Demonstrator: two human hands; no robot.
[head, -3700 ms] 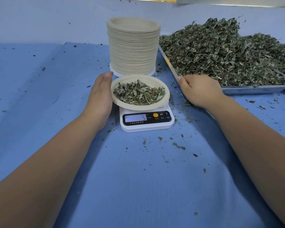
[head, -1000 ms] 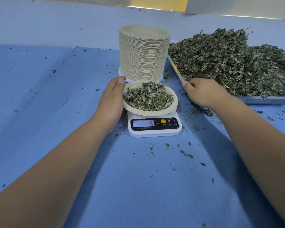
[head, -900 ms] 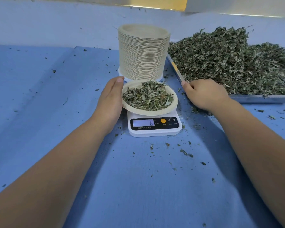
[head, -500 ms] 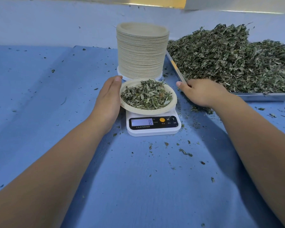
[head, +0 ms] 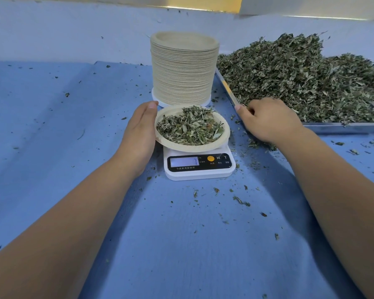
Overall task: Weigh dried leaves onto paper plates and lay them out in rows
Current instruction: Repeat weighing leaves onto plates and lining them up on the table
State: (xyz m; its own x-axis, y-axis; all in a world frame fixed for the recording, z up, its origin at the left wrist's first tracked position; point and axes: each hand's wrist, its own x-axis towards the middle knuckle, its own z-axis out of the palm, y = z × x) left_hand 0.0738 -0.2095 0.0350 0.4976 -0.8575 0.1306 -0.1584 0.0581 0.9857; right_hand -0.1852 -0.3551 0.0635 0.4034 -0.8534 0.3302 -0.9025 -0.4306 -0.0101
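the left hand [head: 139, 134] lies with fingers [head: 148, 111] straight and together along the left rim of the plate [head: 224, 134], which sits on the scale [head: 199, 174] holding leaves [head: 188, 128]. the right hand [head: 268, 119] curls its fingers under at the near-left corner of the tray [head: 343, 127], by the heap [head: 300, 78]; whether they hold anything cannot be told. a tall stack [head: 183, 70] stands just beyond the plate on the blue surface [head: 181, 244].

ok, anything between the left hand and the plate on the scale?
Nothing visible. The left hand sits right beside the plate on the scale, fingers straight along its left rim; whether they touch is unclear.
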